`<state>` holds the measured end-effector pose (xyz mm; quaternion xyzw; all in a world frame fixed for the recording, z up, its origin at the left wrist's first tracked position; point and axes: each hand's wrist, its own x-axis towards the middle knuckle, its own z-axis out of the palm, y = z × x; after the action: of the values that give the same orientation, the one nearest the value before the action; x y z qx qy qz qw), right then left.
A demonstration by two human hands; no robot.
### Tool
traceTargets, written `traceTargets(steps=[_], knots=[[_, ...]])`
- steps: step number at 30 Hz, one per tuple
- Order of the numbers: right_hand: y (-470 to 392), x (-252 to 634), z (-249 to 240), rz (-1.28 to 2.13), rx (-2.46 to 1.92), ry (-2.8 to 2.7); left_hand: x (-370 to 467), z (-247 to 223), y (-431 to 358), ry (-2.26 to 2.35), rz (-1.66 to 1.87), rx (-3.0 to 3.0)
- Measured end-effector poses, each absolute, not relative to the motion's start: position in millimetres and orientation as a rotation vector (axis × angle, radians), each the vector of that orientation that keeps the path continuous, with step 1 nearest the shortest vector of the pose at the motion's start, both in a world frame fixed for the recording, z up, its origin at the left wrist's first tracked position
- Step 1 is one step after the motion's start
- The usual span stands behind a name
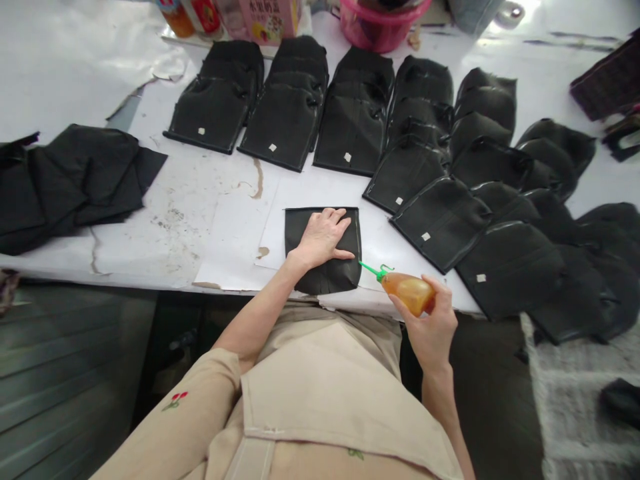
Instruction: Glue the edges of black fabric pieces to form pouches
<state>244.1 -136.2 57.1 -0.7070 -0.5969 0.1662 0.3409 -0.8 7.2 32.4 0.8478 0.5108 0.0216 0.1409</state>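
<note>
- In the centre of the frame, a black piece (325, 279) is lying on the white table (225, 213), showing a straight upper edge, a rounded lower edge and a thin pale line along its right side.
- The left hand (324, 237) is resting on it, fingers spread, gripping nothing.
- Right of centre, the right hand (434, 323) is grasping a squeeze bottle (406, 291), which is looking translucent amber.
- Its thin green nozzle (371, 269) is pointing left, tip at the piece's right edge; contact is staying unclear.

A white, stained worktop (225, 220) spreads before me, shiny with light; a grey slatted surface (65, 380) shows below, left.
</note>
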Motion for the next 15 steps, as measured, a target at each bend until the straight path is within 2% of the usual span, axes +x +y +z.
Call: traceTargets(steps=[15], knots=[[-161.6,246.1,63.5,0.417,-1.887,-1.548,-0.3,33.0,7.1,1.483,0.052,2.45]])
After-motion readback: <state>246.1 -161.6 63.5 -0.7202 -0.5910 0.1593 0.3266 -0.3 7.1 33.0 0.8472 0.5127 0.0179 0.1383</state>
